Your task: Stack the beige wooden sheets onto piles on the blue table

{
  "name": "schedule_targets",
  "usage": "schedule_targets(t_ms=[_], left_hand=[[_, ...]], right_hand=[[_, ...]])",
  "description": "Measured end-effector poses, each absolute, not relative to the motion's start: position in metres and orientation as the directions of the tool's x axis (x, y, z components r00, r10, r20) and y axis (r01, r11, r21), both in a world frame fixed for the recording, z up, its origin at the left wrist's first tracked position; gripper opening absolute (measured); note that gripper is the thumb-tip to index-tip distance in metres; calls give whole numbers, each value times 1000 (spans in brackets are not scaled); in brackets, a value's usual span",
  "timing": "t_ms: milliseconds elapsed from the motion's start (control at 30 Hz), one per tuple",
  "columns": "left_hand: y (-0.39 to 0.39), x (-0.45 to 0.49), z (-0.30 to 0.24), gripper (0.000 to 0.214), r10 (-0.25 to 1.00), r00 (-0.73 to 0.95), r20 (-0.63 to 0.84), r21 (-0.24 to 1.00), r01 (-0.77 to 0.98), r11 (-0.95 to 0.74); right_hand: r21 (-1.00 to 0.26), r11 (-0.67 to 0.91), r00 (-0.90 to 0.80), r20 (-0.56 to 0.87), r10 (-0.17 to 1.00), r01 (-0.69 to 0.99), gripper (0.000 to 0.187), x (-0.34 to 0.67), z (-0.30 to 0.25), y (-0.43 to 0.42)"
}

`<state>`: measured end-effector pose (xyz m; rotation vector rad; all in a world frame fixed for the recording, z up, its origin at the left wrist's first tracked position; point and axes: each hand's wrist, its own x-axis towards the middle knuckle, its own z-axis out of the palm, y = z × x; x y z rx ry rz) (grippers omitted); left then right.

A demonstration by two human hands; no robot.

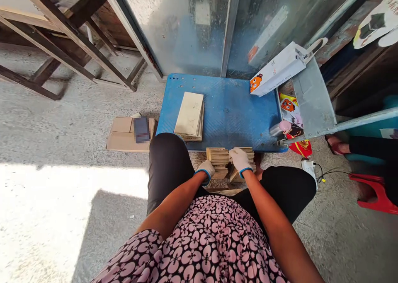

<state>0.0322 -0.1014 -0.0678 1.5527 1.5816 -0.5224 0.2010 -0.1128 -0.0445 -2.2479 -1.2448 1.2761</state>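
Note:
Between my knees, two bundles of thin wooden boards stand side by side, with many narrow edges facing up: a left bundle (217,155) and a right bundle (249,153). My left hand (206,168), in a white glove with a blue cuff, is closed against the left side of the left bundle. My right hand (240,159), gloved the same way, has its fingers curled at the gap between the bundles, partly covering the right one. Fingertips of both hands are largely hidden. Ahead, a neat stack of pale thin boards (190,114) lies on a blue platform (230,117).
A white paper bag (276,72) lies on the platform's right, by a metal handle frame (314,96). Near it are a flask (278,128) and a power strip (309,171). Flattened cardboard (120,134) lies left. Another person's leg (367,144) and a red stool (374,194) are right.

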Motion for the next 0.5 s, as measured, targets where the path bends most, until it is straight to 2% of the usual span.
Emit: schedule_targets(t_ms=[133, 267, 367, 500], left_hand=[[-101, 33, -71, 48, 618, 102, -779, 239, 960, 143], [-100, 30, -64, 37, 624, 142, -769, 276, 953, 122], [-103, 24, -50, 31, 645, 173, -745, 314, 943, 109], [-109, 13, -28, 28, 695, 195, -692, 351, 932, 87]], right_hand=[[-438, -572, 224, -624, 748, 693, 27, 178, -43, -134], [-295, -534, 207, -694, 690, 792, 24, 175, -49, -154], [-257, -495, 192, -701, 687, 830, 25, 178, -51, -157], [-275, -442, 144, -691, 709, 854, 24, 172, -47, -153]])
